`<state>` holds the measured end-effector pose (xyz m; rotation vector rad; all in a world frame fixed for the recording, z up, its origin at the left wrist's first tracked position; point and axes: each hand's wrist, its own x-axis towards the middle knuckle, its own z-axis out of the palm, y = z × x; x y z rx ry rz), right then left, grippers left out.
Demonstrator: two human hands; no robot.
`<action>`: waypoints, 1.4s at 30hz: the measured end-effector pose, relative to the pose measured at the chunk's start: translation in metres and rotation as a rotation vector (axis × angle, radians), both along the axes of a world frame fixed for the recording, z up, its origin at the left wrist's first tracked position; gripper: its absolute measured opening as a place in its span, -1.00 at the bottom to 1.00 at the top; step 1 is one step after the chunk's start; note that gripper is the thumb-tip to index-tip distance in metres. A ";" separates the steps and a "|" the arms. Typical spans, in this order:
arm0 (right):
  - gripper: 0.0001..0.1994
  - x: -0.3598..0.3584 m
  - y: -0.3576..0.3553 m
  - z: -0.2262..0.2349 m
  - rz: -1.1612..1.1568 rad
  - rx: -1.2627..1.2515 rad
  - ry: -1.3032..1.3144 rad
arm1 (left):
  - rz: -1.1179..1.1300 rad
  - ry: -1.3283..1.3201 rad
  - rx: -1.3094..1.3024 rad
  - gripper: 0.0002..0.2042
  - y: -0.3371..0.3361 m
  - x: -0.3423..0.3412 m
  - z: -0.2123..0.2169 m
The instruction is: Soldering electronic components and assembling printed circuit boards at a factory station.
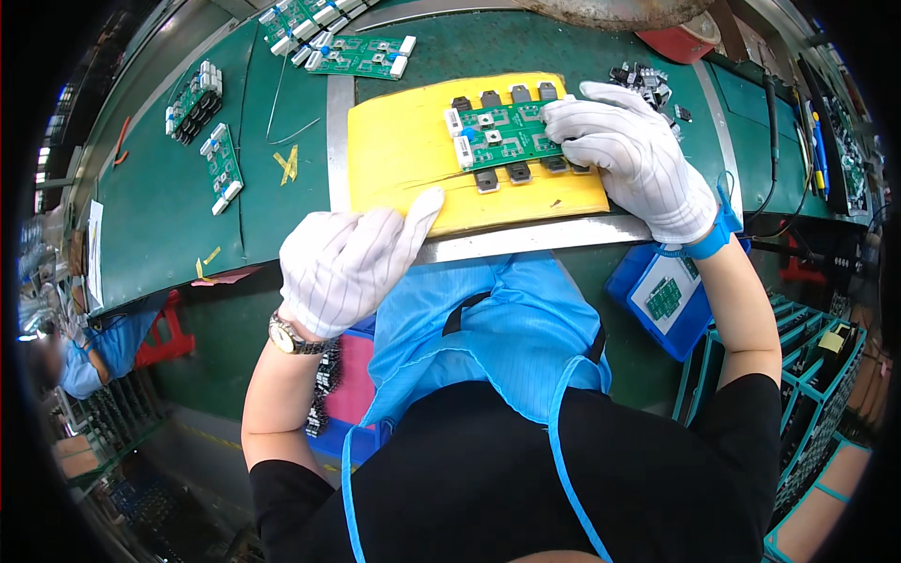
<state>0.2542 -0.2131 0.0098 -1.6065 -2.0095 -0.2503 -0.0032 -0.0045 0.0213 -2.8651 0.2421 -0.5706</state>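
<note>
While the left hand curls at the yellow slab, near edge, the right hand arches over the circuit board toward the far right corner; whether either grips, I cannot tell.

Board: on the pad before me, my right hand at its right end
Left hand: at the pad's near edge
Parts: right of the pad, behind my right hand
Other boards: behind the pad, leftward
</note>
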 end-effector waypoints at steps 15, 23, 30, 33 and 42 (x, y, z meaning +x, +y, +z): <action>-0.67 -0.005 -0.012 0.004 -0.029 -0.112 -0.149 | -0.042 0.194 -0.492 -0.51 0.006 0.021 0.010; -0.59 -0.022 -0.018 0.000 -0.451 0.195 0.418 | -0.088 0.046 -0.574 -0.42 0.014 0.029 0.011; -0.21 -0.031 -0.010 -0.002 -0.428 -0.012 0.175 | 0.064 0.086 -0.495 0.00 0.002 0.041 -0.003; -0.20 -0.029 -0.010 -0.003 -0.421 -0.052 0.181 | 0.108 0.096 -0.632 0.00 -0.006 0.041 -0.003; -0.19 -0.033 -0.002 -0.002 -0.440 -0.035 0.284 | 0.075 0.146 -0.648 0.01 -0.001 0.060 0.011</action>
